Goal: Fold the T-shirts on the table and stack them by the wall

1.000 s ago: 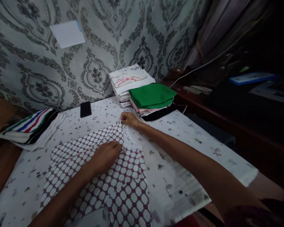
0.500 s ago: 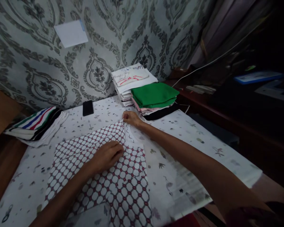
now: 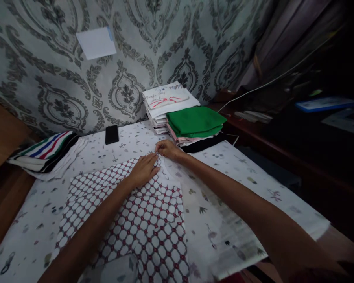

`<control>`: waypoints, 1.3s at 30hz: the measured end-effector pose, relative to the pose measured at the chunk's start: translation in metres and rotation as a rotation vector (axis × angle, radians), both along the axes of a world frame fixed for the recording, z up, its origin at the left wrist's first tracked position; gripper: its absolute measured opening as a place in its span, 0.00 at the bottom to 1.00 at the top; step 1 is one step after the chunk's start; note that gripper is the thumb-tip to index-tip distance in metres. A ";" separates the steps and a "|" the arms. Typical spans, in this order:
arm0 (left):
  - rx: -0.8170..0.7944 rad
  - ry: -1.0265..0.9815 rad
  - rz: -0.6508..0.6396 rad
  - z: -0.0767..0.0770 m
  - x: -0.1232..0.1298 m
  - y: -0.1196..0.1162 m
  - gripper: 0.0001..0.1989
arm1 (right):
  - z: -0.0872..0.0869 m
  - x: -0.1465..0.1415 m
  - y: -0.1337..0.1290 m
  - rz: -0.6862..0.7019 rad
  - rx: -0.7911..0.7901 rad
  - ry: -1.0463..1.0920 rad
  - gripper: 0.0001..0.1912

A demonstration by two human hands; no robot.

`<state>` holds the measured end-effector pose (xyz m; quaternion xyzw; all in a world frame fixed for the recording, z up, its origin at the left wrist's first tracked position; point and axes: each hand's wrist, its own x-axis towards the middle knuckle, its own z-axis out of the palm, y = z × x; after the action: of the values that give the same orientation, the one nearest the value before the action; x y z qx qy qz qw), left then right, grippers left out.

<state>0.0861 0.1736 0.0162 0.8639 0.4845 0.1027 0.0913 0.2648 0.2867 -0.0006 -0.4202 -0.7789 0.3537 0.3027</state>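
Observation:
A white garment with a dark lattice and red dots point(image 3: 153, 220) lies spread over the table in front of me. My left hand point(image 3: 144, 169) rests on its upper part, palm down with the fingers stretched toward the far edge. At the garment's far right corner, my right hand point(image 3: 168, 149) pinches the edge of the cloth between thumb and fingers. The two hands are close together, the left just to the near left of the right. A greyish piece point(image 3: 115, 269) lies over the garment at the bottom of the view.
Behind my right hand stand folded stacks, one topped by green cloth point(image 3: 194, 121), another by white cloth with red marks point(image 3: 168, 98). A black phone point(image 3: 111, 134) lies near the patterned wall. Striped folded cloth point(image 3: 47, 147) sits at left. A dark desk point(image 3: 253, 122) adjoins at right.
My left hand has slid forward and right across the garment toward my right hand, its fingers now flatter. My right hand still pinches the corner. The view has shifted slightly.

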 end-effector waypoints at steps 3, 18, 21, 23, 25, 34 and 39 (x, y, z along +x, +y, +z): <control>0.018 0.042 -0.013 -0.003 0.002 -0.001 0.26 | 0.006 -0.001 -0.005 -0.086 0.056 -0.009 0.11; -0.061 0.060 0.368 0.010 -0.087 -0.067 0.29 | -0.023 -0.032 -0.041 0.093 0.325 -0.101 0.21; -0.093 0.088 0.559 0.003 -0.146 -0.087 0.29 | -0.024 -0.031 -0.045 0.133 0.395 -0.170 0.21; -0.101 0.109 0.651 0.002 -0.178 -0.098 0.30 | -0.020 -0.033 -0.049 0.151 0.409 -0.229 0.21; -0.097 0.114 0.727 0.003 -0.197 -0.106 0.32 | -0.014 -0.038 -0.056 0.151 0.404 -0.294 0.22; 0.071 0.080 0.432 0.000 -0.167 -0.113 0.29 | -0.007 -0.070 -0.090 0.282 0.396 -0.473 0.29; 0.148 0.138 0.374 0.011 -0.178 -0.125 0.20 | -0.003 -0.071 -0.097 0.279 0.401 -0.486 0.26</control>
<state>-0.0920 0.0488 0.0276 0.7683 0.6325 0.0940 -0.0265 0.1935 0.1893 -0.0038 -0.3141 -0.9322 0.1211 0.1333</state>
